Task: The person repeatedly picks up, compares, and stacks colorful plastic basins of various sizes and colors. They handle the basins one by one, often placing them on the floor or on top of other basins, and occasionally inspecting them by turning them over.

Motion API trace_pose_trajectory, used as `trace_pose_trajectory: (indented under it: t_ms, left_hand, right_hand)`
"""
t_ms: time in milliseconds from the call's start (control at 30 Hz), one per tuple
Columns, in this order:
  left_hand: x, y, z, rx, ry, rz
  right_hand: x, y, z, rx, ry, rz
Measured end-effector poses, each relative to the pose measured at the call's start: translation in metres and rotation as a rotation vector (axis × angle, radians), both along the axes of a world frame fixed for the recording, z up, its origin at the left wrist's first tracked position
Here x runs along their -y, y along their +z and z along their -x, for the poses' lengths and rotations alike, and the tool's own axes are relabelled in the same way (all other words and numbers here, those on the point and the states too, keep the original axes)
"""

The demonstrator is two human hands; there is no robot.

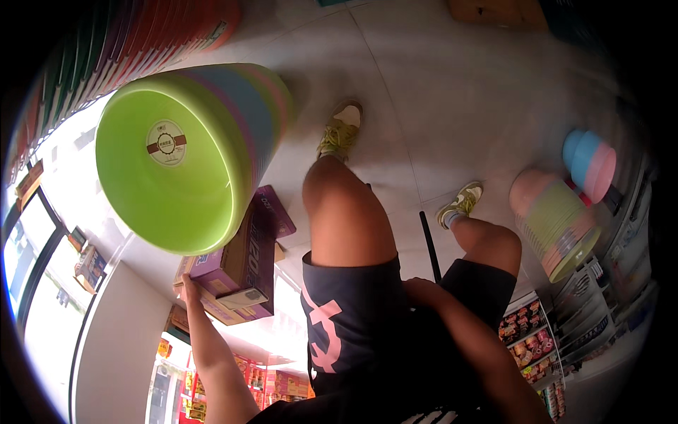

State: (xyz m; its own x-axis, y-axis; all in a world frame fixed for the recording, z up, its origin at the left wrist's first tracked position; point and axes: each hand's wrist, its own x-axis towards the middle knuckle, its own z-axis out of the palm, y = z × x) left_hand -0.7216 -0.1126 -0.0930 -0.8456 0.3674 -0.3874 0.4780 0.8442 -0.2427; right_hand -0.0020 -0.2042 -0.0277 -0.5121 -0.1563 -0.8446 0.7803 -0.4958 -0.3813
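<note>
My left hand (188, 288) is closed on the edge of a purple and brown cardboard box (256, 265), which lies tilted below a stack of nested plastic basins. The nearest basin (201, 187) is bright green with a round label inside, and it hides part of the box. Beside my left knee, a box flap (275, 212) sticks out. My right hand (421, 291) rests by my dark shorts, between my thighs. Close to it a thin black rod (429, 246) stands out; whether my fingers hold it is hidden.
More nested basins (134, 42) fill the upper left. At right stand a stack of pastel buckets (554, 219) and a smaller blue and pink pair (590, 166). Shelves of packaged goods (530, 343) line the lower right. Grey tile floor (452, 106) lies around my shoes.
</note>
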Motion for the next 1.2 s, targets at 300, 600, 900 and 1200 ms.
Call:
trace_pose_trajectory:
  t_ms: [300, 600, 900, 1200]
  left_hand:
    - [-0.018, 0.016, -0.101, 0.094, -0.046, -0.015]
    - [-0.015, 0.007, -0.127, 0.097, 0.01, -0.173]
    - [-0.022, 0.068, -0.173, 0.198, -0.362, -0.404]
    - [0.05, 0.157, -0.367, 0.298, -1.006, -0.804]
  right_hand:
    - [0.02, 0.011, -0.085, 0.075, -0.266, -0.123]
    - [0.07, -0.008, -0.113, 0.063, -0.176, -0.355]
    - [0.115, 0.099, -0.181, 0.36, -0.638, -1.292]
    - [0.254, 0.106, -0.474, 1.52, -1.004, -1.455]
